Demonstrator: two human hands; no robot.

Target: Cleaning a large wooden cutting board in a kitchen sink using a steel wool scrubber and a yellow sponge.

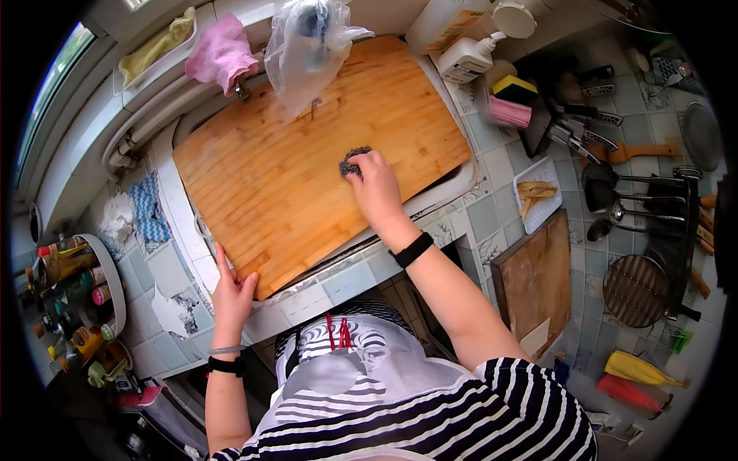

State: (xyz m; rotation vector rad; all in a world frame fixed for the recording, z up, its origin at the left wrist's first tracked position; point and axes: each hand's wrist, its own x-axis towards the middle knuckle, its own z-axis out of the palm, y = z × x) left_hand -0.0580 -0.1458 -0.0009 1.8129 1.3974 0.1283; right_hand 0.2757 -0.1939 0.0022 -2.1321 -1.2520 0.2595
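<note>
A large wooden cutting board (284, 184) lies tilted across the sink (461, 184), its near left corner toward me. My right hand (373, 184) is closed around a dark grey steel wool scourer (355, 161), pressed to the board right of its middle. At the near left corner, my left hand (233, 292) grips the board's edge, thumb near the top face and a finger stretched along the side. The undersides of the left fingers are partly hidden. A clear plastic bag (304, 61) hangs over the board's far edge, covering something dark.
Behind the board are a pink cloth (223, 55) and a white pump bottle (469, 60). A yellow sponge (515, 88) sits at the right, near hanging utensils (615, 192). A second board (532, 284) leans at the right. Bottles and jars (77, 292) crowd the left.
</note>
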